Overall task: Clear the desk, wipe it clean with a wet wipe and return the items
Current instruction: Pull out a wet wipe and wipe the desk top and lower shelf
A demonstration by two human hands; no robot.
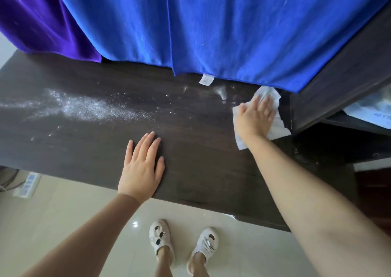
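My right hand (255, 118) pressed flat, fingers straight, on the wet wipe (275, 126) at the surface's (201, 160) far right end, while my left hand (141, 166) lay open, holding nothing, near the front edge. Sweeping leftward into the white powder (84, 107) might have smeared it or pushed it off the edge. Just beyond my grip hung the blue cloth (211, 33), its tag (206, 79) brushing the surface, and beside it a dark upright panel (338, 82) crowded the corner.
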